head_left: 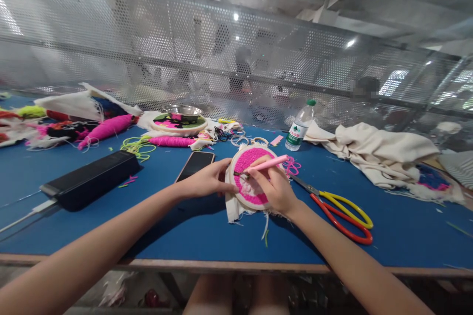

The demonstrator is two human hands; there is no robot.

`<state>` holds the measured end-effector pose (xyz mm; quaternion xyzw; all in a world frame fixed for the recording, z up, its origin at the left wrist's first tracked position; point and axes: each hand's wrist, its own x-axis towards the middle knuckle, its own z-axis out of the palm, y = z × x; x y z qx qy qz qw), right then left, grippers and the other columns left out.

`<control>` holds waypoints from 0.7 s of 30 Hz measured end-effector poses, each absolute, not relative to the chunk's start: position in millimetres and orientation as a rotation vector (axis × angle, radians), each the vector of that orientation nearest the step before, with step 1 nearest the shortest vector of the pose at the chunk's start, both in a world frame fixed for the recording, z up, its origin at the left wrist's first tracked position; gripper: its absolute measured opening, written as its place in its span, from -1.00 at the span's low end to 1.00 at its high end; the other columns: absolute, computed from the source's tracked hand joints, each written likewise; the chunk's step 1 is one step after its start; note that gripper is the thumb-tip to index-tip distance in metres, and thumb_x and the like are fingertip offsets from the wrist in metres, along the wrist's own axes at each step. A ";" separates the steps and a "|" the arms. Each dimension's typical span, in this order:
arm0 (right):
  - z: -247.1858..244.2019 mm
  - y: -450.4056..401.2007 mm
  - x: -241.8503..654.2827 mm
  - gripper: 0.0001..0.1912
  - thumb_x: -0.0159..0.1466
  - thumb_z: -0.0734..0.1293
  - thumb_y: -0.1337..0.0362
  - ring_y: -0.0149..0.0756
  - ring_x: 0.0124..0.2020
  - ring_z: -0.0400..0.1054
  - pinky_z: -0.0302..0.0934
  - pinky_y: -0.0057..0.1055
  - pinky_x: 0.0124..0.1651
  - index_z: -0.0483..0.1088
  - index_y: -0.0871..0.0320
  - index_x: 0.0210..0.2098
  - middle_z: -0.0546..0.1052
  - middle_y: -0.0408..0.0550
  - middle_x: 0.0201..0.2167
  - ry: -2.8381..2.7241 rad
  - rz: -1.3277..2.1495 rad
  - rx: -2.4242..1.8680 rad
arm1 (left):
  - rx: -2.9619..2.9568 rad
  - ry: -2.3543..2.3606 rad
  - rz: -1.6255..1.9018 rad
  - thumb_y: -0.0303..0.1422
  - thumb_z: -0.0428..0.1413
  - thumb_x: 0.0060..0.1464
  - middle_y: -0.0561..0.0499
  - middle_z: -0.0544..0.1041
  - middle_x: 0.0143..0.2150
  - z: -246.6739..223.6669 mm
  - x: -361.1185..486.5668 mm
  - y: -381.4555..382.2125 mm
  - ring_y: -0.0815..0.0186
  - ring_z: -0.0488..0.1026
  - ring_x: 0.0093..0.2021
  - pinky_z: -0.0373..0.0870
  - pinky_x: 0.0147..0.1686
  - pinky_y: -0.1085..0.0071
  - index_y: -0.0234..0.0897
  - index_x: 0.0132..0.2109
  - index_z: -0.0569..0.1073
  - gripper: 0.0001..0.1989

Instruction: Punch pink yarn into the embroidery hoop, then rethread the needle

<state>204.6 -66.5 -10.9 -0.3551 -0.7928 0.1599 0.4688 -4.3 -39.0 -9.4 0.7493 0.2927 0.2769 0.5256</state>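
Observation:
A round wooden embroidery hoop (251, 177) stretched with white cloth and filled with pink yarn loops stands tilted on the blue table (207, 226). My left hand (207, 180) grips the hoop's left rim. My right hand (271, 188) holds a pink punch needle (266, 164) like a pen, its metal tip touching the pink stitching near the hoop's left side. Loose pink yarn (291, 165) trails from the tool's far end.
Red-and-yellow scissors (342, 210) lie right of my right hand. A phone (195, 164) and a black box (90, 178) lie to the left. A water bottle (300, 127), cream cloth (380, 152), yarn skeins (107, 129) and another hoop (179, 124) sit behind.

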 end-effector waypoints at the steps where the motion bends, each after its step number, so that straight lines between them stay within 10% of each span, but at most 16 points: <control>1: -10.9 -66.5 204.7 -0.83 0.37 0.21 0.18 -0.27 -0.23 0.41 0.31 -0.29 -0.13 0.38 0.10 -0.22 0.49 -0.06 -0.28 -1.943 0.386 -0.863 | 1.793 0.699 0.665 -0.30 0.26 -0.07 0.09 0.43 -0.36 -9.4 -4.4 -38.9 0.38 0.40 -0.46 0.34 -0.55 0.48 -0.30 0.00 0.26 -0.49; 11: -11.5 -63.1 200.5 -0.86 0.34 0.23 0.28 -0.19 -0.16 0.39 0.27 -0.21 -0.11 0.43 0.13 -0.24 0.53 0.03 -0.21 -2.285 -0.070 -0.677 | 1.969 0.764 0.842 -0.32 0.28 -0.09 0.02 0.42 -0.18 -5.3 0.2 -48.8 0.31 0.37 -0.24 0.35 -0.29 0.41 -0.28 0.03 0.31 -0.47; 21: -12.5 -68.2 200.8 -0.84 0.33 0.25 0.16 -0.30 -0.33 0.45 0.35 -0.35 -0.26 0.38 0.09 -0.28 0.51 -0.08 -0.33 -1.917 0.376 -0.879 | 1.806 0.721 0.736 -0.29 0.28 -0.08 0.07 0.38 -0.28 -9.0 -0.7 -43.1 0.43 0.32 -0.43 0.34 -0.52 0.50 -0.30 0.05 0.26 -0.43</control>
